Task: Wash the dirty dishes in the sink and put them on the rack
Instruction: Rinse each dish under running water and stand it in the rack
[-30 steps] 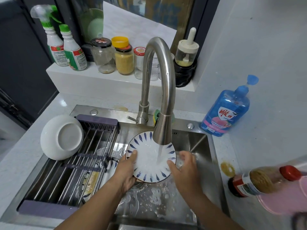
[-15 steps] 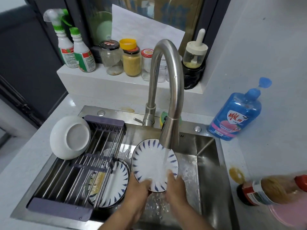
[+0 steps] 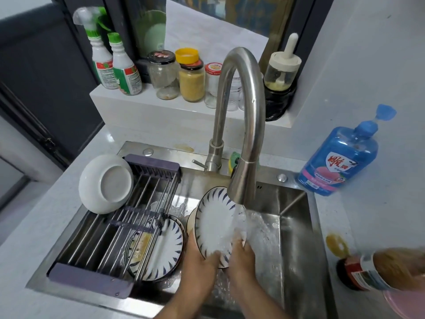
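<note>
A white plate with blue rim marks (image 3: 212, 221) stands tilted on edge under the running faucet (image 3: 243, 185). My left hand (image 3: 199, 259) grips its lower left rim, and my right hand (image 3: 241, 254) holds the lower right rim in the water stream. A second blue-marked plate (image 3: 161, 247), smeared with yellow residue, lies in the sink (image 3: 292, 229) beneath the rack (image 3: 119, 229). A white bowl (image 3: 105, 183) leans upside down at the rack's far left end.
A blue dish soap bottle (image 3: 338, 162) stands on the counter right of the sink. A sauce bottle (image 3: 377, 270) lies at the right edge. Jars (image 3: 192, 77) and spray bottles (image 3: 112, 63) line the ledge behind the faucet.
Both hands slid from the plate's sides down to its lower rim. The plate turned more edge-on and shifted a little to the left under the stream.
</note>
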